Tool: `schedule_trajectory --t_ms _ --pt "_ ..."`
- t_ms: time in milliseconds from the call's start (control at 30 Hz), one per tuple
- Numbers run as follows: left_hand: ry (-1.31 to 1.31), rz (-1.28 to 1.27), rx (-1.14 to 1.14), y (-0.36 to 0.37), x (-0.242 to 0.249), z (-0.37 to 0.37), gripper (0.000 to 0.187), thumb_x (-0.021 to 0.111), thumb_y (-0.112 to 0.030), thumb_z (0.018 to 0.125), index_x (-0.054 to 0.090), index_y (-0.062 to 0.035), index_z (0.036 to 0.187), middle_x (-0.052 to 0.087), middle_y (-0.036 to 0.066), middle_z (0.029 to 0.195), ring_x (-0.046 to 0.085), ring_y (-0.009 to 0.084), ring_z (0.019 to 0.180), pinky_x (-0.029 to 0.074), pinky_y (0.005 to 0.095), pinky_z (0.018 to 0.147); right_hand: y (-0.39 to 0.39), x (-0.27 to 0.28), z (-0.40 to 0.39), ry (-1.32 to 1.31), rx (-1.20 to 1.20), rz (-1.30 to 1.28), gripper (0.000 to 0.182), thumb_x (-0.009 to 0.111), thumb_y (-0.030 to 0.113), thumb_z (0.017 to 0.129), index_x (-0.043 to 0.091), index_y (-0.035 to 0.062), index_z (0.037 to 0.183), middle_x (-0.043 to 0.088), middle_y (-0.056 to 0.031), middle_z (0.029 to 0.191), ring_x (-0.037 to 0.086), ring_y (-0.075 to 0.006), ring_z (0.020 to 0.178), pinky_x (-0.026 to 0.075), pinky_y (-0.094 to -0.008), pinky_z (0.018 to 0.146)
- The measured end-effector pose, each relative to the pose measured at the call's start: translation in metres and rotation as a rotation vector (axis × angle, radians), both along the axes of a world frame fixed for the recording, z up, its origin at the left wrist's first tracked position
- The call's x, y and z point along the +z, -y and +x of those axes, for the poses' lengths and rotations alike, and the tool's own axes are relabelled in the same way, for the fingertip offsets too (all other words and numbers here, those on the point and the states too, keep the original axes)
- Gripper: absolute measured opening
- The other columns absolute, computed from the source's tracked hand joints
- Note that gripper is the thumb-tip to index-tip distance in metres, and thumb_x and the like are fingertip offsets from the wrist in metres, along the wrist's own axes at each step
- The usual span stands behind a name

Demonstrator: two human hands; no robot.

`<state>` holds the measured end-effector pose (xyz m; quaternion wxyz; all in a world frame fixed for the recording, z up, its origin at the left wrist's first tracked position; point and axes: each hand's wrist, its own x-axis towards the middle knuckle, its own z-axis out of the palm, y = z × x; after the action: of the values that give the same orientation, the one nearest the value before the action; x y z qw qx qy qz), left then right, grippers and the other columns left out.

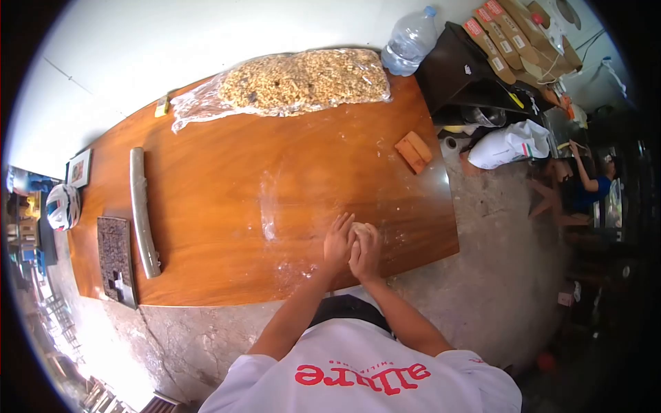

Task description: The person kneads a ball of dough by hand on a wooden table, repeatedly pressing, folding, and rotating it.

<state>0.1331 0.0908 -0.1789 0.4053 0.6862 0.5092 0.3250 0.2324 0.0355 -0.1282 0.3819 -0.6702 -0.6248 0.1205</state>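
Note:
Near the front edge of the wooden table (206, 199), my left hand (337, 239) and my right hand (365, 253) are pressed together around a small pale lump of dough (359, 231). My right hand curls over it from the right. From the left, my left hand lies against it with its fingers pointing forward. The fingers hide much of the lump. White floury smears (267, 206) mark the tabletop to the left of my hands.
A plastic-wrapped golden crumbly slab (310, 82) lies at the back, beside a large water bottle (411, 43). An orange-brown block (414, 152) sits at right. Leftward are a long grey roll (141, 206) and a dark textured slab (115, 255). Another person (592, 186) is at far right.

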Motion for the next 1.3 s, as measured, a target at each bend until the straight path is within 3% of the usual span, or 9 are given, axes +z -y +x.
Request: schedule_trajectory --t_ms 233,467,767,833,900,967,1033,1200,1300 --pt "-0.227 0.084 0.101 0.023 -0.015 -0.010 0.046 0.039 -0.026 0.107 0.052 -0.0050 0.146 0.043 0.018 0.156 0.032 0.0399 0.149 0.021 0.0509 0.124 -0.002 -0.046 0.013 0.209 0.167 -0.018 0.047 0.039 0.033 0.100 0.061 0.0095 0.134 0.051 -0.0239 0.143 0.046 -0.0428 0.134 0.033 -0.0569 0.112" --pt "-0.415 0.089 0.211 -0.122 -0.019 0.021 0.048 0.044 -0.026 0.104 0.049 -0.0107 0.150 0.039 0.017 0.159 0.028 0.0399 0.150 0.018 0.0535 0.124 -0.139 -0.046 0.031 0.322 0.020 -0.238 0.046 0.049 0.026 0.092 0.061 0.0096 0.134 0.052 -0.0203 0.143 0.047 -0.0414 0.133 0.033 -0.0556 0.111" --pt "-0.311 0.255 0.388 -0.240 -0.030 0.029 0.044 0.042 -0.027 0.107 0.055 -0.0084 0.144 0.040 0.020 0.157 0.026 0.0410 0.151 0.014 0.0521 0.125 -0.297 -0.058 0.052 0.251 -0.028 -0.009 0.041 0.056 0.024 0.088 0.063 0.0101 0.126 0.057 -0.0174 0.137 0.048 -0.0368 0.132 0.035 -0.0529 0.108" --pt "0.068 0.068 0.111 -0.222 -0.027 0.031 0.045 0.046 -0.031 0.106 0.055 -0.0082 0.143 0.048 0.019 0.151 0.034 0.0385 0.148 0.021 0.0476 0.124 -0.324 -0.071 0.062 0.061 0.066 -0.124 0.039 0.057 0.028 0.089 0.066 0.0096 0.122 0.059 -0.0163 0.135 0.047 -0.0319 0.134 0.035 -0.0503 0.108" --pt "-0.233 0.035 0.119 -0.183 -0.013 0.038 0.046 0.052 -0.035 0.103 0.057 -0.0087 0.142 0.058 0.017 0.141 0.052 0.0368 0.134 0.040 0.0446 0.114 -0.345 -0.077 0.080 -0.107 0.046 -0.150 0.036 0.054 0.033 0.095 0.069 0.0101 0.119 0.066 -0.0118 0.128 0.056 -0.0255 0.126 0.041 -0.0441 0.104" --pt "-0.258 -0.164 0.270 -0.148 0.026 0.046 0.047 0.063 -0.032 0.098 0.060 -0.0090 0.139 0.066 0.015 0.132 0.067 0.0381 0.113 0.053 0.0458 0.094 -0.341 -0.065 0.099 -1.395 0.038 -0.211 0.039 0.047 0.037 0.101 0.074 0.0105 0.109 0.072 -0.0069 0.118 0.064 -0.0220 0.113 0.047 -0.0388 0.098" --pt "-0.293 -0.120 0.349 -0.110 0.032 0.048 0.047 0.064 -0.031 0.097 0.061 -0.0077 0.137 0.067 0.016 0.129 0.068 0.0370 0.106 0.054 0.0453 0.090 -0.314 -0.051 0.113 -1.087 0.016 -0.134 0.042 0.046 0.038 0.104 0.073 0.0076 0.108 0.074 -0.0049 0.111 0.069 -0.0187 0.103 0.051 -0.0346 0.090" --pt "-0.255 -0.233 0.461 -0.031 0.038 0.024 0.046 0.064 -0.030 0.097 0.061 -0.0019 0.134 0.070 0.018 0.119 0.071 0.0297 0.096 0.055 0.0411 0.085 -0.205 -0.084 0.081 -0.313 0.226 -0.171 0.033 0.056 0.029 0.100 0.068 0.0019 0.117 0.071 -0.0206 0.109 0.068 -0.0341 0.104 0.053 -0.0453 0.091" --pt "0.201 -0.366 0.515 -0.012 0.029 -0.008 0.045 0.062 -0.029 0.100 0.062 0.0021 0.132 0.072 0.016 0.109 0.068 0.0216 0.094 0.053 0.0372 0.087 -0.136 -0.033 0.037 -0.079 0.248 -0.067 0.038 0.060 0.024 0.096 0.063 -0.0001 0.125 0.063 -0.0226 0.129 0.060 -0.0397 0.121 0.046 -0.0487 0.104"
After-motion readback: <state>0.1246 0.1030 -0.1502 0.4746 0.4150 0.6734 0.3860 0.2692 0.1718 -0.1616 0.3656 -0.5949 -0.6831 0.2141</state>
